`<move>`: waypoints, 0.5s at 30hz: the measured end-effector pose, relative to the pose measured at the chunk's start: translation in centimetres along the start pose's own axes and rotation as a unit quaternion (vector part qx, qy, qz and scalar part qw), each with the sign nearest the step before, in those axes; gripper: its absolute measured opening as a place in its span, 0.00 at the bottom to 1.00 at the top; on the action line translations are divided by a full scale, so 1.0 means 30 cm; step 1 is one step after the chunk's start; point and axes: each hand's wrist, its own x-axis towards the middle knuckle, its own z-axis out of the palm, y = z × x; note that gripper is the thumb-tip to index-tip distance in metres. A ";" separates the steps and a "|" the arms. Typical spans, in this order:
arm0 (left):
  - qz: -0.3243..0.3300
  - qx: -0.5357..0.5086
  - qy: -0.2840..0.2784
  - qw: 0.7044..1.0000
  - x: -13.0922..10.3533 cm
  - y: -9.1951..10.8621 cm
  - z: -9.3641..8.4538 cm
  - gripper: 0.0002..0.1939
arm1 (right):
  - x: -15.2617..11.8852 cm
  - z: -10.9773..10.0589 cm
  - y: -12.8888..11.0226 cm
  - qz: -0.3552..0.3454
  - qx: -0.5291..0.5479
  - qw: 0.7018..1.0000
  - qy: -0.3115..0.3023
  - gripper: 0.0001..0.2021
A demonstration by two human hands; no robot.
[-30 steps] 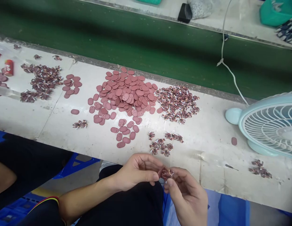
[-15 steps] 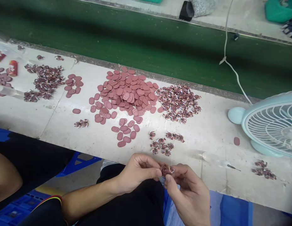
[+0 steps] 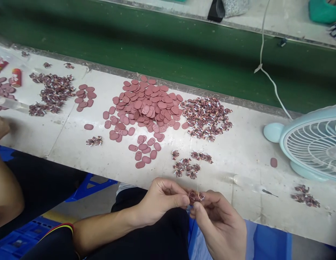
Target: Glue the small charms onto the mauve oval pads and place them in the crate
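At the table's front edge, my left hand point(image 3: 164, 198) and my right hand point(image 3: 220, 220) are both closed on one small brown figure point(image 3: 193, 196) with white and yellow details. My left thumb and forefinger pinch its left side, and my right thumb and forefinger its right side. Fingers cover part of it. Just beyond my hands lies a small group of similar figures point(image 3: 186, 168). Further back is a larger heap of figures point(image 3: 207, 117). A big pile of flat reddish-brown ovals point(image 3: 150, 103) sits left of that heap, with loose ovals point(image 3: 143, 150) nearer me.
A light-blue fan point(image 3: 316, 144) stands at the right, its white cable point(image 3: 274, 90) crossing the green strip point(image 3: 157, 50). A thin dark-tipped tool point(image 3: 269, 193) and more figures point(image 3: 304, 196) lie right. At the left are a co-worker's arm point(image 3: 7, 187), a red tube point(image 3: 16, 77) and another figure heap point(image 3: 55, 92).
My hands, still closed on the figure, have shifted slightly right. A co-worker's hand has come into view at the left edge. The piles look the same.
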 end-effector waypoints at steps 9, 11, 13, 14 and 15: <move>0.022 0.107 0.008 0.994 0.040 -0.010 -0.012 0.18 | 0.021 -0.033 0.088 0.005 0.022 0.999 0.029 0.11; 0.050 0.197 0.002 0.979 0.039 0.021 -0.046 0.19 | -0.003 -0.067 0.114 0.018 0.028 0.995 0.089 0.13; 0.127 0.364 0.028 0.922 0.044 0.079 -0.102 0.16 | -0.036 -0.124 0.150 0.031 0.029 0.985 0.166 0.15; 0.181 0.462 0.053 0.867 0.051 0.115 -0.135 0.13 | -0.055 -0.161 0.174 0.039 0.027 0.977 0.206 0.17; 0.236 0.560 0.084 0.790 0.062 0.152 -0.168 0.11 | -0.073 -0.201 0.202 0.046 0.023 0.967 0.250 0.17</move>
